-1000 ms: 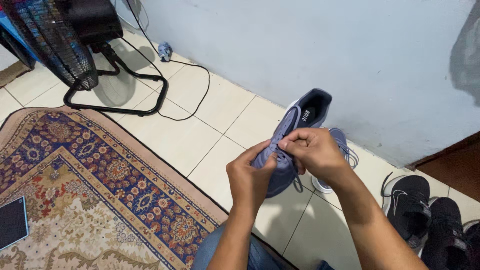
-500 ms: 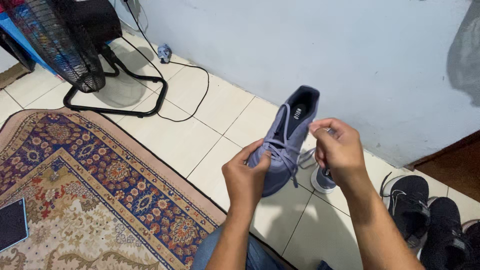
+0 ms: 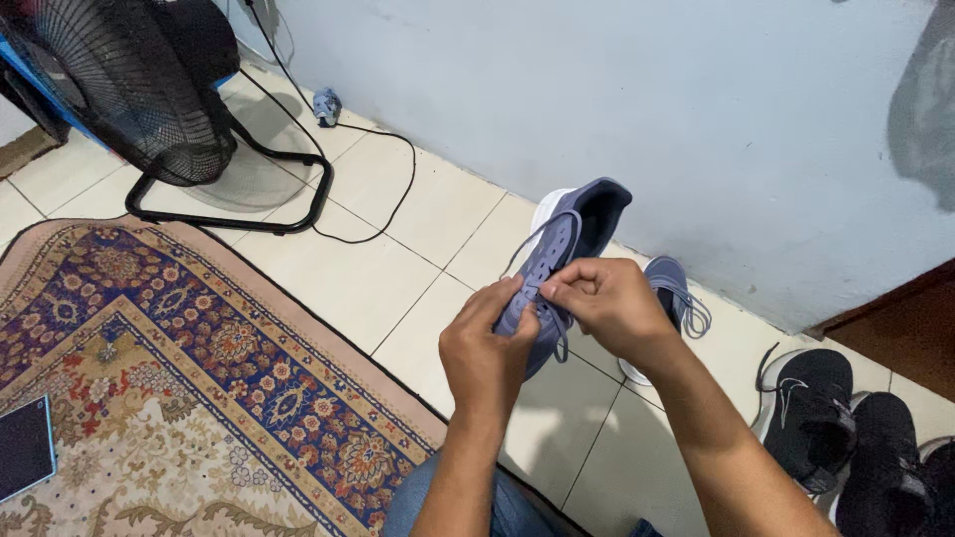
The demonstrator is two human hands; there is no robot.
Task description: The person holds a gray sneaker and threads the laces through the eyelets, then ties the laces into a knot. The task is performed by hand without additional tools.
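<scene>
Right hand (image 3: 607, 303) has come back in from the side since half a second ago and now meets the left hand (image 3: 487, 348) over the laces again; the blue-grey sneaker (image 3: 562, 268) has turned a little, white sole edge now showing at the heel. Both hands sit together on the sneaker, held up in the air above the tiled floor (image 3: 398, 268), heel end pointing away toward the pale wall (image 3: 647, 109). Left hand grips the toe half from the side, thumb on top; right hand's fingertips (image 3: 550, 290) pinch the lace (image 3: 537, 244), which loops out along the eyelets. Just behind the right hand, the second blue-grey sneaker (image 3: 676, 288) lies on the floor near the wall, laces loose. Black sneakers (image 3: 846, 428) stand at the right edge of the floor by a brown door (image 3: 895, 328). Patterned rug (image 3: 169, 368) covers the left part of the floor, dark flat device (image 3: 22, 445) on its left edge. Black fan (image 3: 129, 80) on a tube stand sits at the far left corner, black cable (image 3: 388, 169) trailing along the tiles toward the wall. Jeans knee (image 3: 418, 497) shows at the bottom.
</scene>
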